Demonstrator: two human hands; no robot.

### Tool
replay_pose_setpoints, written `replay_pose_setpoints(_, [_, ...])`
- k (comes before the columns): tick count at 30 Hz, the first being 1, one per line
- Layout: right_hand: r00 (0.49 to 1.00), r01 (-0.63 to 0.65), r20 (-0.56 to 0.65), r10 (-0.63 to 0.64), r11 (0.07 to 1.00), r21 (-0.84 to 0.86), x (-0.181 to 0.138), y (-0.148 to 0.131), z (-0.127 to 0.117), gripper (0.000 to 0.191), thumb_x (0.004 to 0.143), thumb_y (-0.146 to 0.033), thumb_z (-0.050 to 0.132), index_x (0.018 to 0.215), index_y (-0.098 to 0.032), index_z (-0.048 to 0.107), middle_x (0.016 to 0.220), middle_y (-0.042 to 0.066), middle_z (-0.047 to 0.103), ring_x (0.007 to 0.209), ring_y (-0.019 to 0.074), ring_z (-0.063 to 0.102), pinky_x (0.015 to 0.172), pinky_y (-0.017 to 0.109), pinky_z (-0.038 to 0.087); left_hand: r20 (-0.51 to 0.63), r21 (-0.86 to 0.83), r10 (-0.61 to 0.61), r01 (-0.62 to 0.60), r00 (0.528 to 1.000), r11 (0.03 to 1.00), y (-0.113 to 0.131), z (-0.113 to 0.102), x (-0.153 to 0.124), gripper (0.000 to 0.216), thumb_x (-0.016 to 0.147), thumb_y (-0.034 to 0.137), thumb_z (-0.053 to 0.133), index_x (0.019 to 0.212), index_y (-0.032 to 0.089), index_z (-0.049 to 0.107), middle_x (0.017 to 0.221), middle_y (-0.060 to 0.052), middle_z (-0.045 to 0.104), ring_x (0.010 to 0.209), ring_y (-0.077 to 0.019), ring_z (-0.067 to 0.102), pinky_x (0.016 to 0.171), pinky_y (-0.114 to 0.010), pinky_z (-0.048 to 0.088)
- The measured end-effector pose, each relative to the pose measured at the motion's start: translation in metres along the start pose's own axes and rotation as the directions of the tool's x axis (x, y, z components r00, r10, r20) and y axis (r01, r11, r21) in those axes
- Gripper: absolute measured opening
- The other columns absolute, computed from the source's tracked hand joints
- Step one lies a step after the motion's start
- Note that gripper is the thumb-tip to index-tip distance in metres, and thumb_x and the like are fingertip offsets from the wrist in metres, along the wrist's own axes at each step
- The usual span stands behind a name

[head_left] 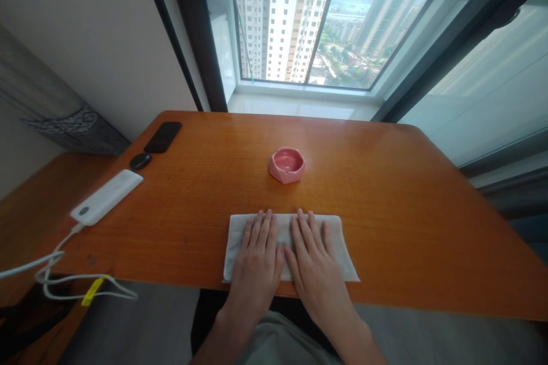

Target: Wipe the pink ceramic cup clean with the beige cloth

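Note:
A folded white cloth (342, 251) lies flat at the near edge of the orange wooden table (406, 211). Both of my hands rest palm down on it, side by side. My left hand (257, 259) covers its left-middle part, fingers stretched out and together. My right hand (312, 262) lies just to the right, fingers flat and slightly apart. Neither hand holds anything. A small pink ceramic dish (286, 165) stands beyond the cloth, near the table's middle.
At the table's left edge lie a black phone (162, 137), a small black oval object (140, 161) and a white power bank (106, 197) with white cables (64, 282) hanging off the edge. A large window stands behind the table.

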State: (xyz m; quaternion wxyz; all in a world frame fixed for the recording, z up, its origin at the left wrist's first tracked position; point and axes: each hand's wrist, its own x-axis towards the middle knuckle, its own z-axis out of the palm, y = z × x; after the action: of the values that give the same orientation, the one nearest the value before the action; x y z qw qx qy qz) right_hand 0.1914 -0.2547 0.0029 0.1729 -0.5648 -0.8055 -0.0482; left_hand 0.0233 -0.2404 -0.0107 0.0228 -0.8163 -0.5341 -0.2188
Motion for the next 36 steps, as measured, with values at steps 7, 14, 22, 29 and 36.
replay_pose_setpoints(7, [0.997, -0.047, 0.056, 0.053, 0.994, -0.103, -0.011, 0.011, -0.001, 0.086, 0.116, -0.052, 0.046, 0.181, -0.008, 0.012, 0.184, 0.021, 0.031, 0.173, 0.0445, 0.028, 0.138, 0.071, 0.023, 0.055, 0.092, -0.064, 0.059, 0.996, 0.994, -0.009, -0.007, -0.004, 0.074, 0.110, 0.037, 0.052, 0.175, 0.007, 0.033, 0.180, -0.018, 0.039, 0.168, -0.0367, 0.042, 0.137, -0.059, 0.037])
replay_pose_setpoints(14, [0.993, -0.092, 0.059, 0.099, 0.989, -0.117, -0.010, 0.010, -0.001, 0.088, 0.114, -0.058, 0.046, 0.181, -0.010, 0.016, 0.185, 0.021, 0.029, 0.173, 0.0455, 0.027, 0.137, 0.070, 0.026, 0.072, 0.092, -0.050, 0.043, 0.996, 0.995, -0.017, -0.008, -0.006, 0.078, 0.110, 0.043, 0.055, 0.177, 0.010, 0.032, 0.181, -0.016, 0.038, 0.169, -0.0370, 0.038, 0.138, -0.057, 0.037])
replay_pose_setpoints(22, [0.979, -0.180, 0.076, 0.191, 0.974, -0.139, -0.018, 0.015, -0.005, 0.089, 0.114, -0.064, 0.038, 0.181, -0.009, 0.017, 0.184, 0.023, 0.030, 0.174, 0.0436, 0.023, 0.137, 0.070, 0.027, 0.075, 0.127, -0.108, 0.098, 0.991, 0.987, -0.050, -0.014, -0.020, 0.089, 0.112, 0.061, 0.051, 0.181, 0.015, 0.019, 0.181, -0.017, 0.037, 0.169, -0.0362, 0.040, 0.141, -0.059, 0.027])
replay_pose_setpoints(29, [0.988, -0.111, 0.096, 0.122, 0.988, -0.109, -0.007, 0.040, 0.002, 0.080, 0.116, -0.063, 0.033, 0.181, -0.017, 0.018, 0.182, 0.022, 0.036, 0.171, 0.0431, 0.031, 0.131, 0.087, 0.015, 0.125, 0.076, -0.015, 0.006, 0.992, 0.997, -0.077, -0.029, -0.028, 0.074, 0.116, 0.049, 0.049, 0.179, 0.016, 0.029, 0.177, -0.016, 0.047, 0.167, -0.0332, 0.044, 0.144, -0.064, 0.008])
replay_pose_setpoints(36, [0.990, -0.072, 0.111, 0.083, 0.992, -0.103, 0.024, 0.080, -0.005, 0.079, 0.113, -0.071, 0.032, 0.176, -0.024, 0.038, 0.184, 0.018, 0.034, 0.173, 0.0473, 0.022, 0.124, 0.096, 0.012, 0.093, -0.024, 0.103, -0.101, 0.990, 0.995, -0.089, -0.054, -0.043, 0.047, 0.112, 0.024, 0.054, 0.159, 0.025, 0.060, 0.158, -0.008, 0.069, 0.154, -0.0242, 0.059, 0.145, -0.057, -0.003])
